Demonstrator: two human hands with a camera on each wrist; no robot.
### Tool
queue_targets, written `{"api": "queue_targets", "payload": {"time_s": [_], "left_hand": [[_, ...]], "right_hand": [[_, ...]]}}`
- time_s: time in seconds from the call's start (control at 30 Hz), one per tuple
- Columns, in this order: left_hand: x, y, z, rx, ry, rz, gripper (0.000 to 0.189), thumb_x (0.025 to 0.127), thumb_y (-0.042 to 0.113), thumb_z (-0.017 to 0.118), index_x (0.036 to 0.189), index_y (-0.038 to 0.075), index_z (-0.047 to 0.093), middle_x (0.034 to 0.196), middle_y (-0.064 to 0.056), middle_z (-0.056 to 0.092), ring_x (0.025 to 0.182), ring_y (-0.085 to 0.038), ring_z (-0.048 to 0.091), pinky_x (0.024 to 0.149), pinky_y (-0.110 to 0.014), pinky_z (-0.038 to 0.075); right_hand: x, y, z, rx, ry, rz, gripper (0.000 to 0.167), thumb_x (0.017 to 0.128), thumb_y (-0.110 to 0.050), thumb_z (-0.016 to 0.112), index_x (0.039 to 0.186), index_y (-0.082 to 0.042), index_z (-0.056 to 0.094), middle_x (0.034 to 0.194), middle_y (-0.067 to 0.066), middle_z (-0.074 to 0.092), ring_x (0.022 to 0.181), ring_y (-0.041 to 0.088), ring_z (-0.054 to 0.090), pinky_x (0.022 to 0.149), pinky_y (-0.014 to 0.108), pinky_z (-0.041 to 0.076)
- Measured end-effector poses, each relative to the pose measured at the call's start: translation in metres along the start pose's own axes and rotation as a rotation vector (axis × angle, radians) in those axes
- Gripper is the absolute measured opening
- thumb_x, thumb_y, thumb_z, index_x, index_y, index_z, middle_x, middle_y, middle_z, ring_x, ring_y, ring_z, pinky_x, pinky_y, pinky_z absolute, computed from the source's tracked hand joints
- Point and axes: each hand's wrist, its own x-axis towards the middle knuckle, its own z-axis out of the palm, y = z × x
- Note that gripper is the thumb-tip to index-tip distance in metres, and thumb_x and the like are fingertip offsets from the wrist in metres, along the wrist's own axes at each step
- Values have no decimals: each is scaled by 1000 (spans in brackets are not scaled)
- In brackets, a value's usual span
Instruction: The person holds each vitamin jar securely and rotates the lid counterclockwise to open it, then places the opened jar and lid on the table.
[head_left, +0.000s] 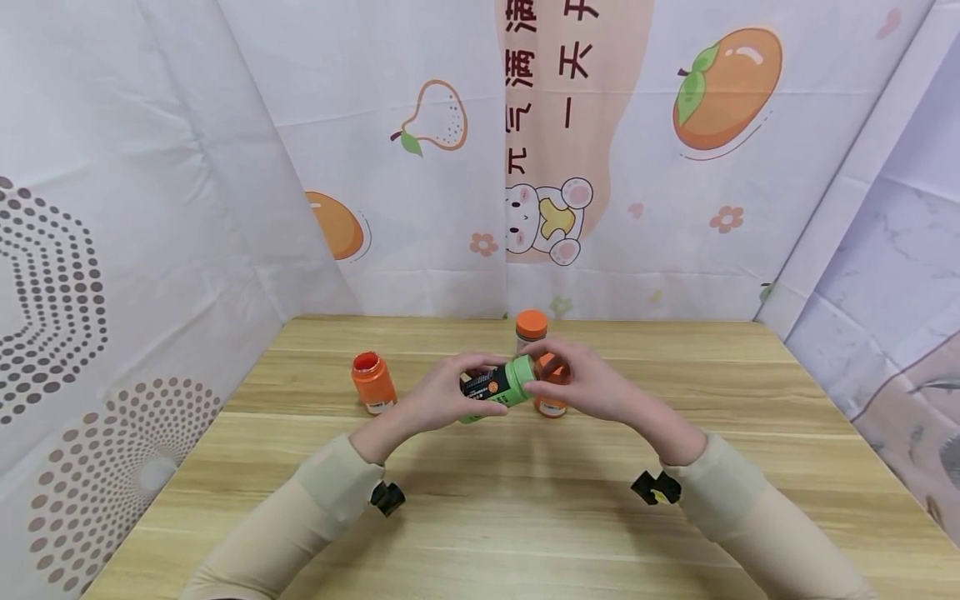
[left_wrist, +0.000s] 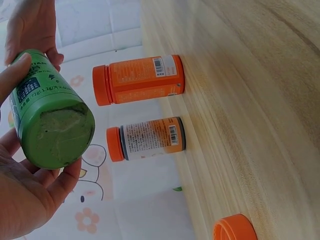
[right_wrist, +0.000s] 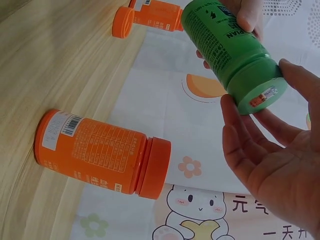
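Observation:
My left hand [head_left: 442, 394] grips a green bottle [head_left: 487, 393] round its body and holds it tilted above the table. Its worn green base [left_wrist: 59, 135] faces the left wrist camera. Thumb and fingers of my right hand [head_left: 588, 383] pinch the green lid [right_wrist: 257, 85], which sits on the bottle's neck. Just behind the right hand, a lidded orange bottle [right_wrist: 100, 155] stands upright, partly hidden in the head view. To the left, an orange bottle [head_left: 375, 386] stands with its mouth uncovered, and a loose orange lid [right_wrist: 122, 22] lies on the table near it.
A smaller bottle with an orange lid [head_left: 532, 323] and a pale label stands farther back on the wooden table [head_left: 510, 533]. Printed cloth [head_left: 420, 200] hangs along the table's back edge and both sides.

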Motion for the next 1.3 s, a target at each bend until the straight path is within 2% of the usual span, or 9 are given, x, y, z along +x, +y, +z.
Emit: {"api": "queue_targets", "payload": {"time_s": [0.17, 0.4, 0.6, 0.8, 1.1, 1.3], "left_hand": [[1, -2, 1, -4, 4, -3, 60, 77, 29, 84, 131, 20, 60, 121, 5, 60, 103, -14, 57, 78, -31, 52], [0, -3, 0, -12, -1, 30, 59, 78, 27, 83, 132, 18, 60, 121, 1, 60, 103, -18, 57, 77, -32, 52], [-2, -6, -3, -7, 6, 9, 60, 78, 28, 84, 132, 18, 60, 119, 1, 61, 99, -18, 57, 77, -33, 52], [-4, -9, -6, -14, 26, -28, 60, 77, 31, 84, 132, 20, 60, 117, 4, 62, 98, -18, 57, 77, -34, 52], [-9, -13, -8, -37, 43, -22, 60, 78, 30, 83, 132, 17, 60, 116, 1, 63, 100, -21, 56, 78, -35, 52], [-13, -17, -10, -39, 70, -37, 59, 78, 30, 83, 131, 18, 60, 114, 2, 65, 98, -22, 55, 77, -36, 51]], "right_hand": [[-1, 0, 0, -25, 10, 4, 42, 88, -23, 75, 125, -15, 58, 108, 2, 60, 92, 18, 62, 74, 31, 54], [-2, 3, -1, -18, 8, -53, 43, 87, -19, 75, 126, -14, 57, 113, 2, 60, 97, 19, 62, 76, 38, 54], [-4, 6, -3, -18, 33, -88, 44, 87, -18, 75, 127, -13, 58, 110, 2, 61, 96, 18, 61, 76, 38, 52], [-6, 8, -6, -32, 56, -72, 47, 87, -20, 75, 129, -8, 58, 111, 3, 62, 95, 19, 62, 77, 41, 51], [-6, 12, -5, -31, 73, -41, 46, 88, -20, 74, 128, -7, 56, 112, 6, 62, 97, 20, 63, 78, 39, 51], [-3, 13, -3, 22, 83, -18, 46, 87, -16, 75, 127, -7, 53, 117, 8, 61, 101, 24, 63, 82, 40, 53]]}}
